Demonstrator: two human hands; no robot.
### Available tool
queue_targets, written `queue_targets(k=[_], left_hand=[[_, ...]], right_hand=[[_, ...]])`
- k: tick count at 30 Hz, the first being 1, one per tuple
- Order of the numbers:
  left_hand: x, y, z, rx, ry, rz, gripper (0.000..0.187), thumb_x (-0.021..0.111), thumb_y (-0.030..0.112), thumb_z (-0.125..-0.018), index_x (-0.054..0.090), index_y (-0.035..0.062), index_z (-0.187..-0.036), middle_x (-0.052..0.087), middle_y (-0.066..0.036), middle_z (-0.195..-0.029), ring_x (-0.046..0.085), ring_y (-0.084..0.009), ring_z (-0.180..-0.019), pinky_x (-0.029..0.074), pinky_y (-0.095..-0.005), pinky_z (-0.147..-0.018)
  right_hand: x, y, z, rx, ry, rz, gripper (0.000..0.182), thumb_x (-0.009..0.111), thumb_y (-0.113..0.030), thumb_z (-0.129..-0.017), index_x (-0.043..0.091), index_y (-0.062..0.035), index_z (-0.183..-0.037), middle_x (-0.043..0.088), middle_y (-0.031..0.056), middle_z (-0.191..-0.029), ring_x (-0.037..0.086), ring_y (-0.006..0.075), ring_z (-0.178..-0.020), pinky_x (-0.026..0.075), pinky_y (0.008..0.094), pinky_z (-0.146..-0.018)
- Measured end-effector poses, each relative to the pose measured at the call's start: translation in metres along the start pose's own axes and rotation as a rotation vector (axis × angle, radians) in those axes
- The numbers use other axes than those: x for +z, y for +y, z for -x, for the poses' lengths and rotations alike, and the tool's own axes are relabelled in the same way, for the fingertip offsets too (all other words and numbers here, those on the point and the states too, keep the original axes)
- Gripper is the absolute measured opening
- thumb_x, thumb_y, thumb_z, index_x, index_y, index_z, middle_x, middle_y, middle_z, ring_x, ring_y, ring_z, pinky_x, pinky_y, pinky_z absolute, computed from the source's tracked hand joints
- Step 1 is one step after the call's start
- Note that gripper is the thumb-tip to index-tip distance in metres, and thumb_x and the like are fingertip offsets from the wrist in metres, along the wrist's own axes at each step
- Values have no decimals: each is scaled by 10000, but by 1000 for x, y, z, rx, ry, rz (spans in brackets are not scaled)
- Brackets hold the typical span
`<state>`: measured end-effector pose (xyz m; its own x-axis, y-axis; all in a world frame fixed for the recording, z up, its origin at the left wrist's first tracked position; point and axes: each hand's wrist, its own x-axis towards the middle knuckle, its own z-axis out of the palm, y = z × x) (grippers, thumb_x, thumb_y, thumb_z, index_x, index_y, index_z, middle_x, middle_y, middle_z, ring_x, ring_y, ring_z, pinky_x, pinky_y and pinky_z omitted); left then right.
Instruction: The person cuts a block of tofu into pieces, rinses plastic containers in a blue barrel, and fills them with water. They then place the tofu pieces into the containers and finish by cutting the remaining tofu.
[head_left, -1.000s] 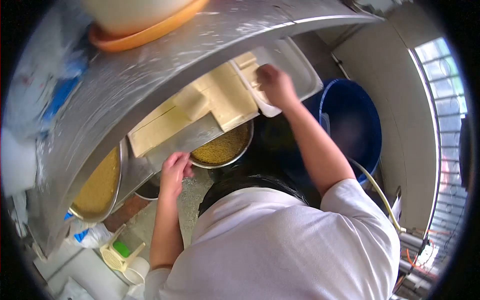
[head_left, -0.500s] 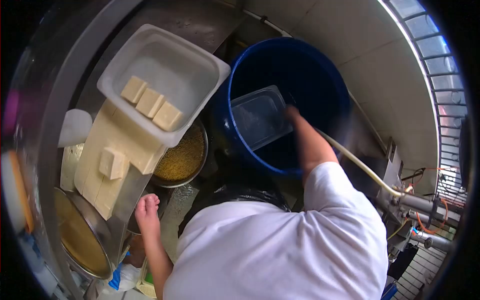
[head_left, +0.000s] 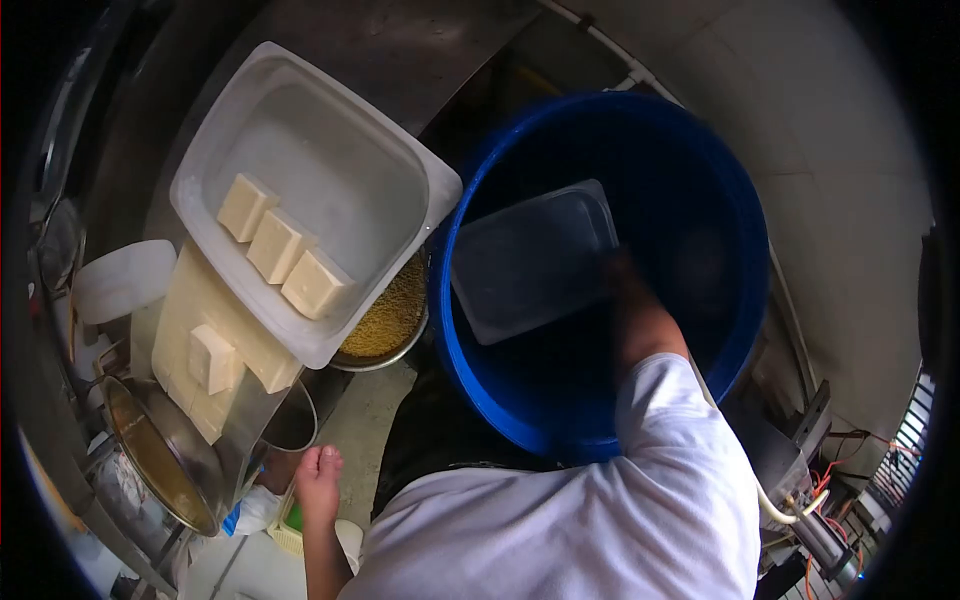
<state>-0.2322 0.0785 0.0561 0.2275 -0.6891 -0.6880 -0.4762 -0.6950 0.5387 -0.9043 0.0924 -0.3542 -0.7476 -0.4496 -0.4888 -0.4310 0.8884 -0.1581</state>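
Down inside the big blue barrel (head_left: 602, 447), a clear plastic container (head_left: 530, 265) sits tilted, one corner close to the barrel's near wall. The person's right hand (head_left: 622, 265) is at the container's right-hand rim, in shadow so deep that I can't tell whether the fingers grip it. Well apart from it, the left hand (head_left: 318, 483) hangs low near the bench's edge with fingers curled; nothing shows in it, though I can't tell how tightly it is closed.

Just beside the barrel, a white tub (head_left: 330, 140) holds three pale blocks (head_left: 278, 245) in a row along one side. It hides part of a pale slab (head_left: 178, 335) on the metal bench (head_left: 252, 418), and a single block (head_left: 212, 358) stands on that slab. Yellow grains (head_left: 385, 318) fill a round metal bowl between tub and barrel.
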Motion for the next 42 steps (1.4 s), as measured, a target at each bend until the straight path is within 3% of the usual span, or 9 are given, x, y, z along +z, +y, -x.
queue_targets(k=[7, 10, 15, 18, 22, 30, 36, 40, 42], left_hand=[[4, 10, -19, 167, -16, -73, 272, 619, 251, -1029, 675, -15, -1038, 679, -57, -856, 639, -143, -799, 517, -313, -755], [4, 34, -28, 309, -74, -185, 271, 629, 249, -1019, 678, -16, -1047, 695, -102, -868, 661, -173, -811, 526, -326, -768], [0, 62, -35, 543, -88, -188, 267, 645, 254, -1008, 686, -4, -1068, 712, -155, -905, 688, -243, -822, 541, -363, -779], [-18, 51, -37, 585, -92, -155, 276, 656, 267, -1005, 690, 3, -1079, 722, -166, -924, 700, -268, -831, 547, -379, -774], [-47, 17, -45, 621, -121, -88, 288, 658, 282, -1011, 690, 2, -1072, 718, -134, -886, 683, -219, -794, 543, -356, -755], [-81, -25, -48, 582, -219, 17, 289, 639, 268, -1023, 681, -17, -1052, 704, -69, -826, 663, -141, -747, 534, -314, -699], [-100, -35, -54, 549, -249, 64, 285, 630, 262, -1027, 671, -17, -1071, 696, -65, -800, 686, -151, -727, 541, -309, -689], [-111, -39, -51, 626, -227, 80, 301, 635, 284, -1025, 678, -11, -1062, 720, -92, -819, 711, -168, -766, 547, -317, -701], [-110, -42, -48, 622, -211, 89, 307, 637, 292, -1024, 681, -10, -1058, 730, -107, -833, 720, -178, -782, 551, -323, -709]], right_hand=[[-130, -56, 66, -80, -185, 139, 560, 757, -431, -805, 697, -26, -1188, 598, 284, -1365, 604, 411, -1251, 500, 456, -1039], [-176, -85, 114, -189, -132, 117, 398, 730, -183, -822, 690, -67, -1201, 590, 234, -1355, 573, 407, -1273, 488, 482, -1050], [-238, -135, 253, -780, 177, 88, 237, 672, -42, -735, 679, -9, -970, 602, 233, -1199, 557, 428, -1256, 486, 455, -1050], [-277, -146, 342, -1006, 455, 264, 138, 642, -14, -776, 683, -22, -908, 571, 210, -1296, 532, 426, -1294, 471, 494, -1078], [-315, -93, 364, -965, 889, 189, 184, 643, 55, -791, 685, -19, -954, 584, 220, -1341, 549, 432, -1287, 480, 490, -1079], [-405, -94, 486, -835, 1278, 353, 101, 592, 65, -793, 509, 10, -810, 561, 201, -1431, 540, 416, -1314, 466, 486, -1096], [-416, -62, 490, -461, 1531, 41, 91, 590, -52, -858, 537, 20, -839, 624, 188, -1371, 625, 390, -1156, 502, 434, -967], [-407, -41, 485, -315, 1091, -794, 125, 614, -57, -832, 622, 33, -918, 694, 120, -1087, 651, 228, -946, 506, 356, -895], [-390, -42, 464, -455, 928, -1136, 248, 615, -50, -838, 640, 58, -1060, 674, 111, -1057, 652, 220, -935, 514, 364, -887]])
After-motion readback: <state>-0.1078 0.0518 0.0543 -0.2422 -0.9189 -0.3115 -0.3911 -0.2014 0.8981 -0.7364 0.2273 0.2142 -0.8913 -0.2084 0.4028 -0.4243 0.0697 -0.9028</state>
